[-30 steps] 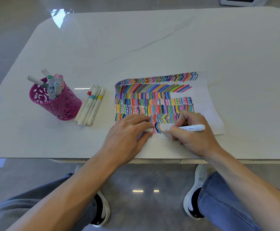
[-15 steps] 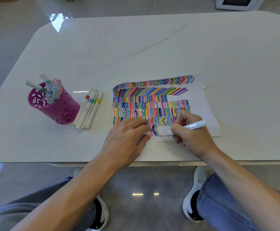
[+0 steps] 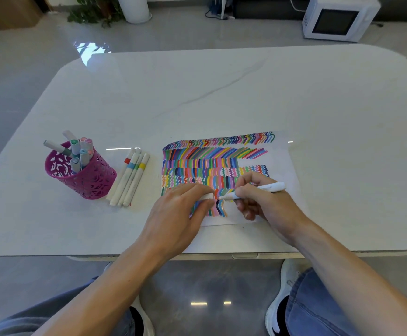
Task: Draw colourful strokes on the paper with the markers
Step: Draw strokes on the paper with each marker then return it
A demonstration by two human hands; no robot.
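A white sheet of paper (image 3: 287,163) covered with rows of colourful strokes lies on the table in front of me. My right hand (image 3: 265,202) grips a white marker (image 3: 270,187), tip pointing left just above the lowest row of strokes. My left hand (image 3: 180,214) lies on the paper's lower left part and pinches a small white marker cap (image 3: 207,196) between thumb and fingers, close to the marker tip. The strokes under both hands are hidden.
A magenta perforated pen cup (image 3: 83,175) holding several markers stands at the left. Several white markers (image 3: 129,179) lie side by side between the cup and the paper. The white marble-look table (image 3: 221,93) ends just below my wrists. A microwave (image 3: 338,18) sits on the floor beyond.
The camera tilted up, showing more of the room. My right hand lifted the marker tip slightly and brought it nearer the cap in my left hand.
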